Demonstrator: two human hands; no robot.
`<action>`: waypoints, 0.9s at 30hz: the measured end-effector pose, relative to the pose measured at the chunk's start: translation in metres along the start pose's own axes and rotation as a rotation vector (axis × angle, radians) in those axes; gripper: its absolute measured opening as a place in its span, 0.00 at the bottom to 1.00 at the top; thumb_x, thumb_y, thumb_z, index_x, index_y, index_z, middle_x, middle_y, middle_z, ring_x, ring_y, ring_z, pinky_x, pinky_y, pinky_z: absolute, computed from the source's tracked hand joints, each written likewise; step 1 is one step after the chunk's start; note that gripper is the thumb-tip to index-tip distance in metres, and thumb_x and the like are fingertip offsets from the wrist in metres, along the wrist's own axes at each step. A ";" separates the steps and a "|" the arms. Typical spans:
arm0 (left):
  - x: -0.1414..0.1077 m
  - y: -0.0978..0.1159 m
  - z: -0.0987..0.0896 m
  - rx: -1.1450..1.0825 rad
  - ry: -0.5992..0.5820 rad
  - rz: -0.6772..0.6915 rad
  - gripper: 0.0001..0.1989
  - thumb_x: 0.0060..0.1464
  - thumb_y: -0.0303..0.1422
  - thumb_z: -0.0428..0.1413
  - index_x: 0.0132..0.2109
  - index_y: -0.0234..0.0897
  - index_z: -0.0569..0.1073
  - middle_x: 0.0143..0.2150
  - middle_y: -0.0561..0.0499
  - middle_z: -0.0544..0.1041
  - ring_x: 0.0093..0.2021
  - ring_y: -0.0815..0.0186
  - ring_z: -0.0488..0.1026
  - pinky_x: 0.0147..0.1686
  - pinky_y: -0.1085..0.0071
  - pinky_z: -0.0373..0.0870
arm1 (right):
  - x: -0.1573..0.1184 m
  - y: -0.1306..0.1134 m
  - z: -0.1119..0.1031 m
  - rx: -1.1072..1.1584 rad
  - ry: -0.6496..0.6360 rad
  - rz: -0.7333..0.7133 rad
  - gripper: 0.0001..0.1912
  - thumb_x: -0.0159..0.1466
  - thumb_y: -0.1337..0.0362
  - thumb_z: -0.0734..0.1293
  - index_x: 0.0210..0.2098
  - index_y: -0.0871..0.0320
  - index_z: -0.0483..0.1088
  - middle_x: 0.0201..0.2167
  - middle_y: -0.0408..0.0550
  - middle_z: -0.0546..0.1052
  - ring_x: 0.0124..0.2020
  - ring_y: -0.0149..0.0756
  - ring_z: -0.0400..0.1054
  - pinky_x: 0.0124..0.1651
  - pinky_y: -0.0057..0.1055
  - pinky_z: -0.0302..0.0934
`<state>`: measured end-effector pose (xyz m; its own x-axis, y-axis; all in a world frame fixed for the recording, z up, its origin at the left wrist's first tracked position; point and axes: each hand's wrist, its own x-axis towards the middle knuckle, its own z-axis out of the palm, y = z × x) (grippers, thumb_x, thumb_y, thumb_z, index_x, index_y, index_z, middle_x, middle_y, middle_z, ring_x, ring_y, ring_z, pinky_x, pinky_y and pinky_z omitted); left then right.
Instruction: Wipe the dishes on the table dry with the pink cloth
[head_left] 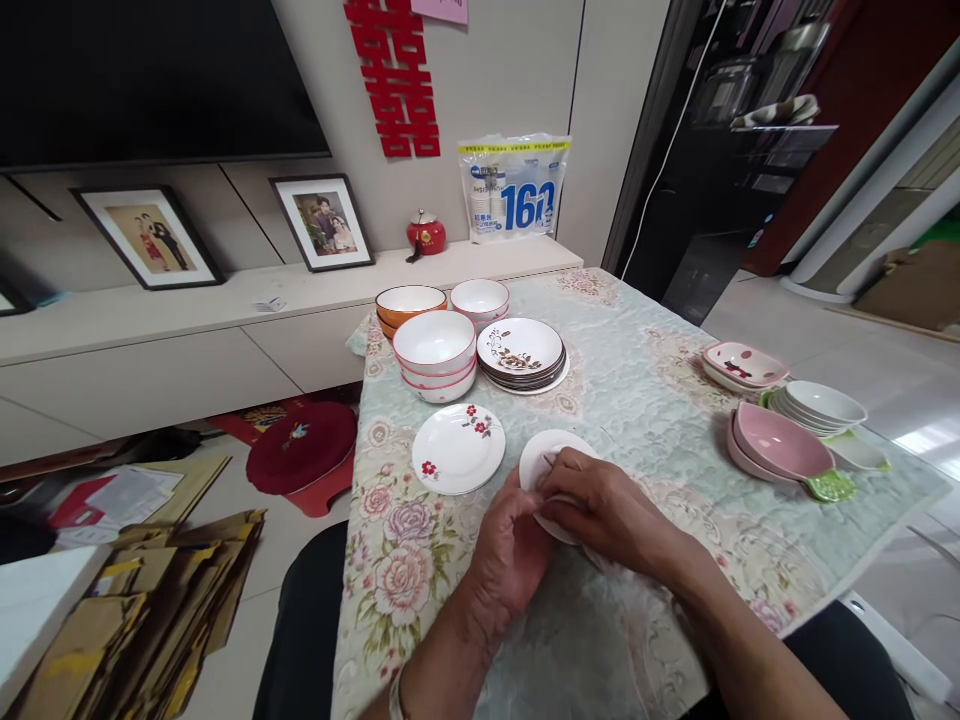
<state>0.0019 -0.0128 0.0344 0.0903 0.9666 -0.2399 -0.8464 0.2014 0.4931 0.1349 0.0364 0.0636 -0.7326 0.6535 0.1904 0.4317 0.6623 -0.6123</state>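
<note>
A small white dish [553,442] is tilted up over the near half of the table. My left hand [504,545] grips its near left edge, fingers curled beneath it. Over the dish, the fingers of my right hand [592,497] are pinched together against its face; what they hold, if anything, is hidden. A bit of something white shows below my right hand, too covered to name. Just beyond my left hand lies a white plate with red flowers [457,452]. Farther back is a stack of brown-rimmed plates [520,345].
Stacked pink-rimmed bowls [435,345] and orange bowls [410,300] stand at the back left of the tablecloth. Pink dishes [784,445], a spotted dish [746,363] and small white bowls [825,403] sit at the right. Flattened cardboard [150,610] and a red stool [304,450] are left of the table.
</note>
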 end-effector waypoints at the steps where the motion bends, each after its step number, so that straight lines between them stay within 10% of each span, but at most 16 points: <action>1: 0.001 0.000 0.000 -0.018 0.014 -0.008 0.15 0.44 0.27 0.56 0.42 0.33 0.77 0.40 0.46 0.79 0.45 0.56 0.73 0.45 0.64 0.67 | -0.003 0.001 -0.005 0.023 -0.057 0.009 0.07 0.65 0.69 0.65 0.32 0.55 0.72 0.34 0.43 0.72 0.35 0.32 0.67 0.37 0.27 0.60; 6: 0.006 0.000 0.001 -0.055 0.065 -0.062 0.18 0.53 0.37 0.55 0.46 0.29 0.77 0.41 0.42 0.81 0.50 0.51 0.73 0.50 0.59 0.67 | -0.014 0.012 -0.024 0.104 -0.167 0.113 0.06 0.62 0.69 0.66 0.30 0.53 0.74 0.32 0.41 0.76 0.34 0.34 0.70 0.37 0.28 0.61; 13: 0.006 -0.002 0.001 -0.062 0.122 -0.054 0.18 0.54 0.37 0.56 0.48 0.31 0.76 0.45 0.42 0.81 0.52 0.52 0.73 0.53 0.59 0.66 | -0.002 0.015 -0.009 0.065 0.179 0.227 0.05 0.64 0.66 0.64 0.34 0.54 0.73 0.34 0.44 0.76 0.37 0.36 0.70 0.40 0.30 0.62; 21: 0.005 -0.006 -0.006 0.057 0.102 0.003 0.23 0.43 0.21 0.60 0.50 0.33 0.74 0.41 0.46 0.80 0.48 0.55 0.74 0.50 0.61 0.67 | -0.005 0.014 -0.015 0.116 -0.109 0.191 0.06 0.61 0.69 0.65 0.28 0.57 0.72 0.30 0.42 0.75 0.31 0.30 0.67 0.34 0.26 0.57; 27: 0.005 -0.005 -0.001 0.159 0.093 0.016 0.32 0.33 0.16 0.54 0.50 0.34 0.74 0.44 0.46 0.80 0.49 0.55 0.74 0.50 0.63 0.67 | -0.009 0.015 -0.024 -0.181 -0.007 0.389 0.06 0.61 0.68 0.62 0.29 0.58 0.70 0.30 0.46 0.74 0.31 0.34 0.66 0.35 0.29 0.53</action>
<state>0.0061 -0.0096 0.0296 0.0225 0.9525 -0.3039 -0.7527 0.2162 0.6219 0.1607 0.0492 0.0708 -0.5002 0.8653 -0.0334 0.7614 0.4211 -0.4930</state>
